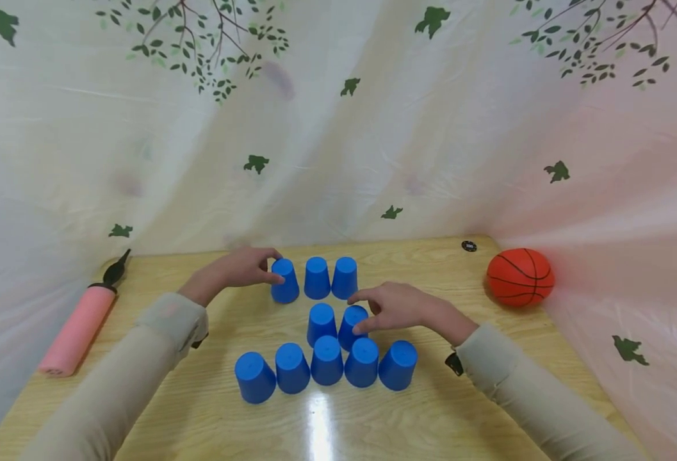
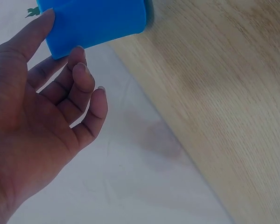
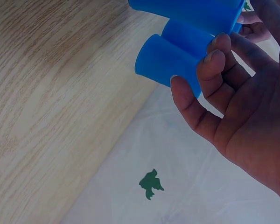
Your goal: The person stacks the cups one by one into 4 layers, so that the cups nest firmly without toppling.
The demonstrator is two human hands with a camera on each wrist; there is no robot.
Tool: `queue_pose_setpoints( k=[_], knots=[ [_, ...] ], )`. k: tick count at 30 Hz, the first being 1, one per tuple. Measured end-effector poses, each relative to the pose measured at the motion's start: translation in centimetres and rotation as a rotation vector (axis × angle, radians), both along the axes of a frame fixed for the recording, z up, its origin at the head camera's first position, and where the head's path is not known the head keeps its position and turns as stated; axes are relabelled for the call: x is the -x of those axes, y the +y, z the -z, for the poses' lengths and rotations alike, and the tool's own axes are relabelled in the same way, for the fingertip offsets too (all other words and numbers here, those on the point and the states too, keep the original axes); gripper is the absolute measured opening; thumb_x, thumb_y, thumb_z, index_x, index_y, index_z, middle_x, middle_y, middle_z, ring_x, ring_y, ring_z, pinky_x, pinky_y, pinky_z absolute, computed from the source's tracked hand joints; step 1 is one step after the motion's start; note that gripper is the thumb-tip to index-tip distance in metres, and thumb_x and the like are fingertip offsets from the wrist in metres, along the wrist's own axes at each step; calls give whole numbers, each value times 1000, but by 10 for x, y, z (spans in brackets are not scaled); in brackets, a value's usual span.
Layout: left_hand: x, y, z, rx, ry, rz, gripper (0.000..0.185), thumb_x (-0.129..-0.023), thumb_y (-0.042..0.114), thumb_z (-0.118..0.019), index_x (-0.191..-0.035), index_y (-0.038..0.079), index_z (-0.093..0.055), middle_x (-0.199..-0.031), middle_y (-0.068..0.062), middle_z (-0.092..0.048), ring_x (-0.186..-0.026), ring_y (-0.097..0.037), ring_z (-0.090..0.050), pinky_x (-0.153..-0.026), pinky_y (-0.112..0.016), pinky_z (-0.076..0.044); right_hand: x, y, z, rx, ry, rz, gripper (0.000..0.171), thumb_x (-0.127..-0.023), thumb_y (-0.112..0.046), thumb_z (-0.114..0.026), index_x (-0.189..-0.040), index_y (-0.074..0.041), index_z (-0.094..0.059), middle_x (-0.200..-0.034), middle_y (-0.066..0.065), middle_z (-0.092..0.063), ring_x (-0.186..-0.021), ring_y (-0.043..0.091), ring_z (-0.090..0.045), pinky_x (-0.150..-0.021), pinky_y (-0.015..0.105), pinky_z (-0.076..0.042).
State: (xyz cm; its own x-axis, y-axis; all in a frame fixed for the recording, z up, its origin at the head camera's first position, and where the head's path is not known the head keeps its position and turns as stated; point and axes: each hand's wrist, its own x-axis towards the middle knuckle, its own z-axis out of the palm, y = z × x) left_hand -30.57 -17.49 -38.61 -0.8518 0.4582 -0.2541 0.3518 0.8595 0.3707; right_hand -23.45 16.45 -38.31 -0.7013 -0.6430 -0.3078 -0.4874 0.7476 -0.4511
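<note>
blue back-row end cup [image 1: 285, 289]: mouth down, axis near vertical, to the right of the left hand [image 1: 244, 267], which pinches it, spare fingers half curled. gap to next cup [image 1: 317, 279]. right hand [image 1: 400, 304] pinches middle-row right cup [image 1: 348, 324] from its right side.

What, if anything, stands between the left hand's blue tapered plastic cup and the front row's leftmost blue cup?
Nothing visible. The left hand pinches its cup; only bare wood-grain tabletop lies from there to the leftmost cup.
</note>
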Motion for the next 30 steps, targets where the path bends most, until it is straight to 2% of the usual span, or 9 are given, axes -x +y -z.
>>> queue_pose_setpoints(
  k=[10,25,30],
  knots=[
    [2,1,7,6,6,-10,61,-92,51,-68,-138,12,-56,-112,-12,-68,-96,-24,-64,-81,-39,-56,-2,-3,-2,4,-16,4,63,-89,-50,-72,-141,-20,-56,-78,-6,-63,-73,13,-57,-64,30,-46],
    [1,5,7,-1,-9,-21,61,-92,50,-67,-138,12,-56,-114,-12,-68,-98,-24,-63,-83,-40,-55,-1,-4,0,14,-27,4,61,-89,-47,-73,-141,-20,-56,-84,-5,-65,-77,14,-58,-67,31,-47],
    [1,7,7,-2,-15,-30,61,-92,51,-67,-138,13,-56,-114,-11,-68,-98,-24,-63,-84,-40,-55,-2,-4,2,20,-33,3,61,-89,-46,-73,-141,-19,-56,-93,-4,-68,-82,14,-60,-72,32,-49]
  ],
)
